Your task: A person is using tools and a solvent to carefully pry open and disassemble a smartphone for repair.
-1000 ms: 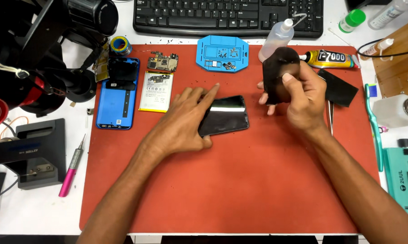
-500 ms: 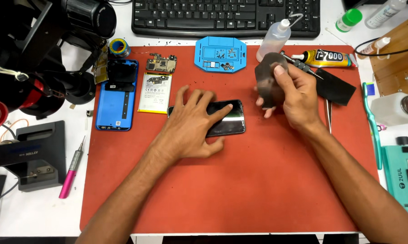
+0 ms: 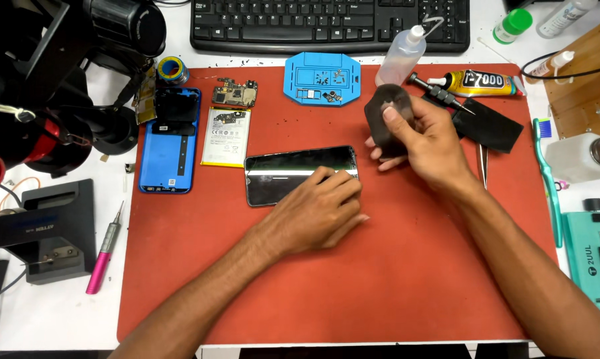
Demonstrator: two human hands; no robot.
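A red mat (image 3: 380,279) covers the white desk (image 3: 54,312); mid-mat lies a glossy black phone screen (image 3: 293,171), left hand (image 3: 320,213) flat, ungripping; right hand (image 3: 426,143) clutches a dark, seemingly cloth pad (image 3: 386,113)

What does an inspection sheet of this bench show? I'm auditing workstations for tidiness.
Surface: red rubber mat on a white table.
Job's things: black glossy phone screen flat on the mat; dark crumpled cloth.
Clutter: blue phone back cover, white flat battery, blue parts tray, clear squeeze bottle, pink screwdriver.
Grippers: left hand presses the screen; right hand grips the cloth.
Cables: black cable at upper right.
Surroundings: black keyboard.
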